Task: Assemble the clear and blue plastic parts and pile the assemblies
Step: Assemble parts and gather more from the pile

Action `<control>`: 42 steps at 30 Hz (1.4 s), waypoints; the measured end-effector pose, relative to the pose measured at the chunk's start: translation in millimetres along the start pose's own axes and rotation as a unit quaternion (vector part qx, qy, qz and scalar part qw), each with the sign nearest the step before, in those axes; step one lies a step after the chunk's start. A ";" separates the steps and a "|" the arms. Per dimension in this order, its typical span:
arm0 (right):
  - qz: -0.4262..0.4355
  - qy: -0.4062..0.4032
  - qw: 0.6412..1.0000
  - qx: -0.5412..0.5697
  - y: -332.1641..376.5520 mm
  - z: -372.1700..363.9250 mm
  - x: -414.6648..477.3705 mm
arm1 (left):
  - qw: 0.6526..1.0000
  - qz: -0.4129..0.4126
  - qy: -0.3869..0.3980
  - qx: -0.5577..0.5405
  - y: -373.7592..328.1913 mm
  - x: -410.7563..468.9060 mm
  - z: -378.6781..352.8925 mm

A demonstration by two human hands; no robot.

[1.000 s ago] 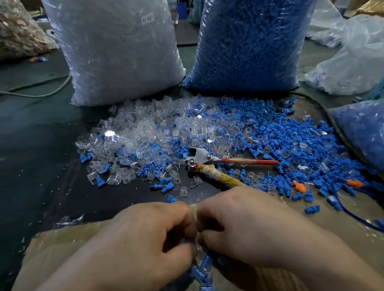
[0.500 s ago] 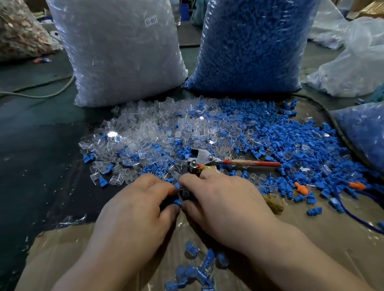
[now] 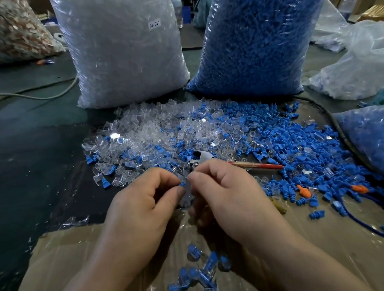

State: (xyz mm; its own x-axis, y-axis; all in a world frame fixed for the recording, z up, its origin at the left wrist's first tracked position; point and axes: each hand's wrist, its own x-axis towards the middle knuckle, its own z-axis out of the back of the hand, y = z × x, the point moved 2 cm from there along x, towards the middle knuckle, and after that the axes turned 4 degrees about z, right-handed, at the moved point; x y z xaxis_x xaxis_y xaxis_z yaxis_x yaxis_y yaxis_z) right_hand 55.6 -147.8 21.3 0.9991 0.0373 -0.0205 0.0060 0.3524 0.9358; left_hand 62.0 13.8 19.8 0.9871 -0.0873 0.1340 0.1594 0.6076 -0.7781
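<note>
Pinching a blue part [image 3: 182,184], left grip [image 3: 145,205]; right grip [image 3: 229,194] just beside it, curled, hold seemingly hidden, untellable.

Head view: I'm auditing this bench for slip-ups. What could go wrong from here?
The blue part pinched by the left hand could slip into the loose parts. The pliers lie just beyond the right hand; a reach could snag them. The finished pile between the forearms could get scattered.

The left hand [image 3: 143,203] pinches a small blue plastic part [image 3: 182,184], and the curled fingertips of the right hand [image 3: 226,188] are just beside it. Nearer, a small pile of clear-and-blue plastic assemblies [image 3: 200,276] lies on a brown cardboard sheet [image 3: 81,251].
</note>
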 end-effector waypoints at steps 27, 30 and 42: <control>-0.127 0.079 0.885 0.440 4.9 18.2 2.4 | 0.941 0.098 -0.029 -0.321 3.0 3.2 -7.0; -0.118 0.085 0.886 0.440 5.8 20.5 0.6 | 0.925 0.119 0.001 -0.362 2.7 3.2 -11.2; -0.023 0.023 0.985 0.168 4.5 31.0 0.7 | 0.936 0.142 0.023 -0.322 -0.7 2.5 -18.4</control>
State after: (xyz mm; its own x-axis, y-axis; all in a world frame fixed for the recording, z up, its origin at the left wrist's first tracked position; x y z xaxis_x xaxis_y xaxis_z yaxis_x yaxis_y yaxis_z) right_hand 57.6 -175.2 36.3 0.9946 0.0732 -0.0740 0.0722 0.0263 0.9970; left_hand 64.6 -1.4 9.4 0.9880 -0.0366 -0.1500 -0.1497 0.0109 -0.9887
